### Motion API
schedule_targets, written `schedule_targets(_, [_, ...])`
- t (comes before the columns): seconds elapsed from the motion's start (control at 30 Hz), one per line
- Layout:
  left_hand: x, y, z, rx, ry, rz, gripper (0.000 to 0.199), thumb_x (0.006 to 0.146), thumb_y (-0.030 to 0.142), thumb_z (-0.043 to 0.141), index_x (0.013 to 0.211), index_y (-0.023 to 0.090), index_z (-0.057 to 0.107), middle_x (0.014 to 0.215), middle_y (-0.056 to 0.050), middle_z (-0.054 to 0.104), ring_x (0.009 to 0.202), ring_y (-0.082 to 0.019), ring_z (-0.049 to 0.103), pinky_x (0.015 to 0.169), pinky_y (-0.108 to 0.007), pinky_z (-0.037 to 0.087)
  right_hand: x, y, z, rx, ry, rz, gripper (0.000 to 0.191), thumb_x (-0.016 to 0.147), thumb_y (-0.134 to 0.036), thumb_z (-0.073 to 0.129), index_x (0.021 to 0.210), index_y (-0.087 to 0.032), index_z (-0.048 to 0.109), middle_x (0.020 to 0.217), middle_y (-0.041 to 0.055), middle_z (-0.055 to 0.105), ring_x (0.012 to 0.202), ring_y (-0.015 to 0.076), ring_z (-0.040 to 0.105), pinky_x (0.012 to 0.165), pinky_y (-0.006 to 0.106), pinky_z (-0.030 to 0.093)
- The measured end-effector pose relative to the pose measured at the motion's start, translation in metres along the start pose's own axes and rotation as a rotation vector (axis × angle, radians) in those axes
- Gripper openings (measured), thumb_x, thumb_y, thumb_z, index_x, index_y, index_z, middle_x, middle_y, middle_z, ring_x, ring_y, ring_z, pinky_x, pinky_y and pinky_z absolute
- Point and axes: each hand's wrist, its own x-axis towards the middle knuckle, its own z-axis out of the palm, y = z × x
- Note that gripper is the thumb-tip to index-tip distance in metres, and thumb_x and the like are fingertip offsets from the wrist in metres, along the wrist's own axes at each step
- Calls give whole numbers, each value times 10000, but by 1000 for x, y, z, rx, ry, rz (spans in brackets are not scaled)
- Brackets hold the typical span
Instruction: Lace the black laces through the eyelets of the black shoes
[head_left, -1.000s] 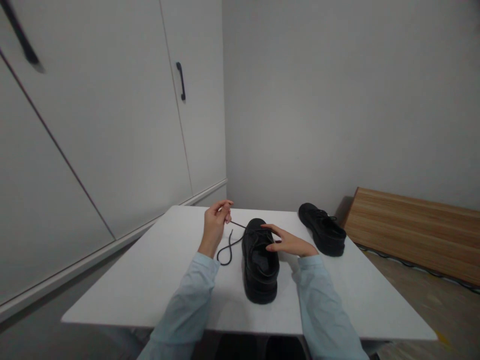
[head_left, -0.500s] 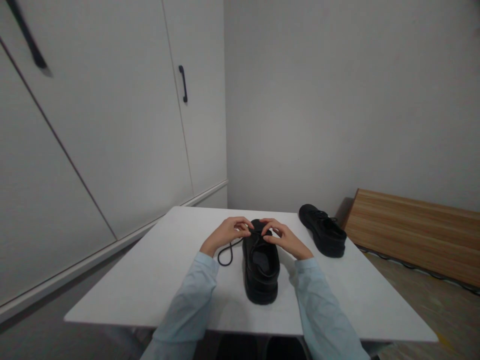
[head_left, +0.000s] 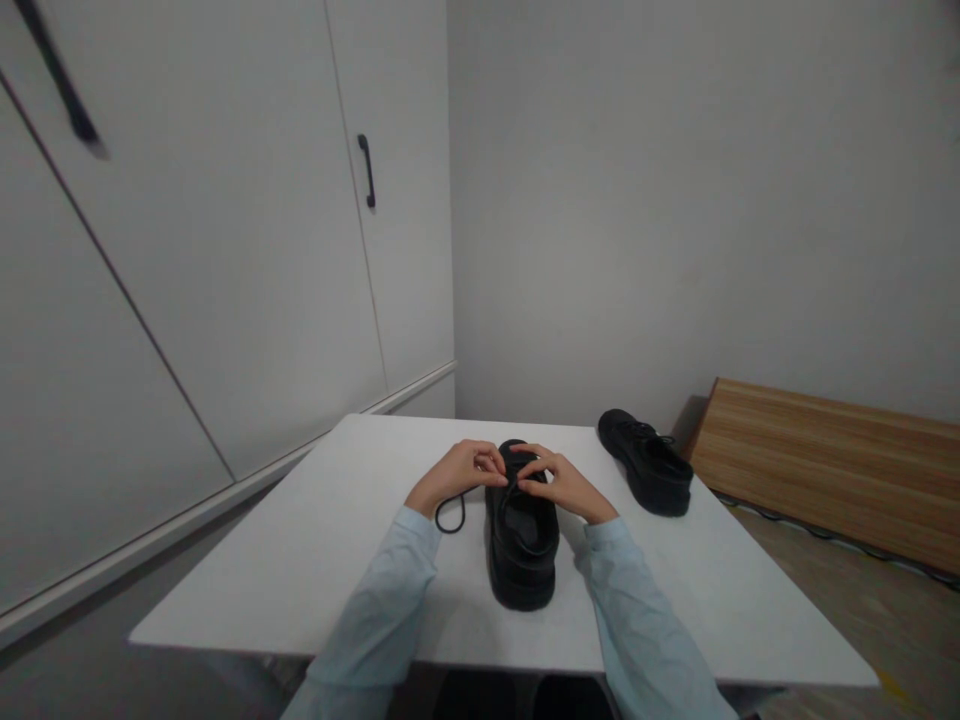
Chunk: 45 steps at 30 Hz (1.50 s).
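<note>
A black lace-up shoe (head_left: 523,575) stands on the white table in front of me, its heel toward me and its toe pointing away. Over its lacing my left hand (head_left: 465,470) pinches the black shoelace (head_left: 450,528) from the left side. A loose end of that lace curls on the table beneath my left wrist. From the right, my right hand (head_left: 556,480) has thumb and index finger closed in a pinch on the lace at the shoe's opening, its other fingers bent above. My fingers partly cover the eyelets and the tongue.
A second black shoe (head_left: 646,465) sits at the table's back right. The white table (head_left: 300,580) has its front edge close to me. White cabinets (head_left: 225,250) rise on the left, and a wood-grain board (head_left: 832,460) leans by the wall on the right.
Both hands have drawn slightly nearer to me, and the fingertips have come closer together over the lacing. The shoes stay where they were.
</note>
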Motion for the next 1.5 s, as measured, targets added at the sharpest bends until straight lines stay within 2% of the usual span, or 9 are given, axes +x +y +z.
schedule_targets(0.27, [4, -7, 3, 36, 16, 51, 234, 607, 330, 766, 671, 121, 684, 661, -31, 653, 653, -137, 589, 645, -240, 447, 2, 1, 6, -29, -2, -30, 30, 692, -221, 712, 673, -199, 715, 1251, 92, 568, 1176, 256, 508, 1042, 432, 310])
schedule_targets(0.47, [5, -6, 3, 133, 60, 116, 232, 602, 339, 775, 686, 138, 695, 805, -44, 609, 783, -162, 579, 731, -270, 452, 3, 3, 8, -12, -5, -53, 48, 708, -201, 691, 661, -200, 680, 1187, 73, 579, 1138, 236, 520, 1026, 424, 322])
schedule_targets(0.53, [4, -5, 2, 180, 69, 117, 298, 578, 348, 794, 776, 153, 685, 884, -47, 596, 854, -181, 564, 778, -291, 447, 3, 2, 8, 1, -7, -59, 54, 716, -196, 682, 663, -199, 673, 1177, 71, 576, 1124, 231, 526, 1020, 418, 329])
schedule_targets(0.6, [3, -6, 2, 187, 68, 127, 462, 536, 348, 820, 928, 179, 645, 1010, -55, 578, 967, -207, 542, 854, -326, 433, 3, -1, 7, 16, 1, -58, 61, 724, -203, 677, 664, -198, 668, 1181, 70, 568, 1126, 229, 523, 1024, 415, 328])
schedule_targets(0.67, [2, -7, 4, 164, 35, 127, 622, 516, 342, 832, 1061, 197, 570, 1120, -69, 544, 1078, -227, 505, 931, -363, 402, 2, -3, 7, 31, 13, -53, 68, 725, -224, 683, 663, -200, 667, 1188, 66, 562, 1137, 230, 514, 1034, 417, 318])
schedule_targets(0.73, [1, -9, 6, 141, -6, 95, 679, 532, 339, 824, 1116, 191, 511, 1171, -85, 521, 1130, -236, 484, 974, -391, 372, 2, -5, 6, 47, 21, -51, 81, 725, -245, 689, 660, -203, 667, 1185, 61, 564, 1143, 231, 510, 1044, 417, 309])
schedule_targets(0.93, [0, -11, 8, 123, -80, 66, 667, 592, 338, 787, 1138, 180, 439, 1202, -95, 499, 1130, -229, 493, 991, -402, 360, 2, -9, 5, 61, 15, -25, 122, 729, -283, 694, 644, -197, 676, 1176, 72, 566, 1145, 243, 510, 1045, 422, 302])
schedule_targets(1.23, [0, -12, 6, 118, -93, 90, 643, 606, 354, 781, 1130, 189, 447, 1185, -83, 505, 1136, -225, 483, 990, -385, 358, 2, -8, 2, 119, 18, -6, 181, 725, -359, 703, 653, -195, 682, 1172, 73, 583, 1143, 247, 514, 1038, 425, 309])
schedule_targets(1.5, [-3, -8, 5, 148, -76, 44, 581, 608, 357, 777, 1088, 221, 479, 1167, -56, 511, 1130, -220, 467, 996, -402, 347, -2, -1, -5, 338, 119, 18, 248, 757, -413, 667, 676, -184, 614, 1184, 89, 601, 1154, 241, 519, 989, 410, 377])
